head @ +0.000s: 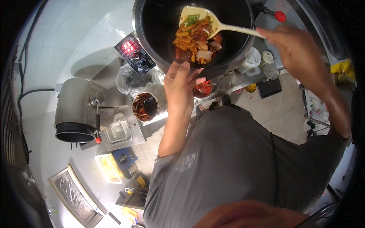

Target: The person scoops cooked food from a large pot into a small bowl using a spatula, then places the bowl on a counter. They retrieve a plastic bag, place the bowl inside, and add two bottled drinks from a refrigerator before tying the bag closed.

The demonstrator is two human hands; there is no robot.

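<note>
My left hand (181, 82) grips the near edge of a dark bowl (212, 63), whose outline is hard to tell against the black drum behind it. In the bowl is a pile of cooked food (196, 45): browned strips, onion pieces, dark red chunks and a bit of green pepper. Held by its handle in my right hand (293, 47), a pale spatula (196, 15) reaches in from the right. Its broad blade lies against the food. Both hands are at the mouth of a large black cooking drum (156, 25) with a metal rim.
Left of the drum is a control panel (134, 52) with lit red digits. A sauce-stained container (145, 107) and a bowl of red seasoning (203, 89) stand near my left forearm. White jugs (252, 58) are at right. Another drum cooker (75, 108) stands left; a red-knobbed lever (279, 16) is upper right.
</note>
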